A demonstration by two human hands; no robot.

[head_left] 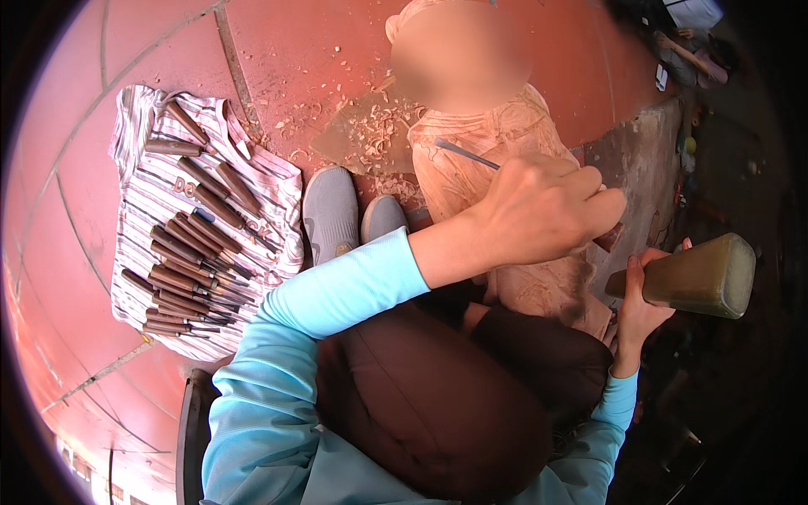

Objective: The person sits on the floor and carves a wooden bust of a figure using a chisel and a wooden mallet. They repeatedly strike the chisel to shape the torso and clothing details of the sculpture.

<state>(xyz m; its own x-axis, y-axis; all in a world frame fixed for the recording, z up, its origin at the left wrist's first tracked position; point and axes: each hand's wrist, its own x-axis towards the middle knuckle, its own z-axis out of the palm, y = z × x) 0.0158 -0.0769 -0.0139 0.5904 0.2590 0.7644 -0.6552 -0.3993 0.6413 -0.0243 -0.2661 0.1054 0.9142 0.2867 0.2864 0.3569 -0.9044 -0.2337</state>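
Observation:
My left hand (pixel 543 206) is closed around a carving chisel (pixel 468 155), its metal blade slanting up and to the left from my fist. The tip lies over a pale wooden carving (pixel 446 181) with fold-like cut grooves, standing in front of my knees. Part of the carving's upper end is blurred out. A bit of the brown handle shows below my fist. At the right, my right hand (pixel 644 299) grips a mallet (pixel 703 276) with a thick, greenish, block-shaped head, held apart from the chisel.
To the left, a striped cloth shirt (pixel 135 198) on the red tiled floor (pixel 295 50) bears several wooden-handled chisels (pixel 181 252). Wood shavings (pixel 383 130) lie scattered beside the carving and my grey shoes (pixel 331 210). Another person (pixel 694 59) sits at the far right.

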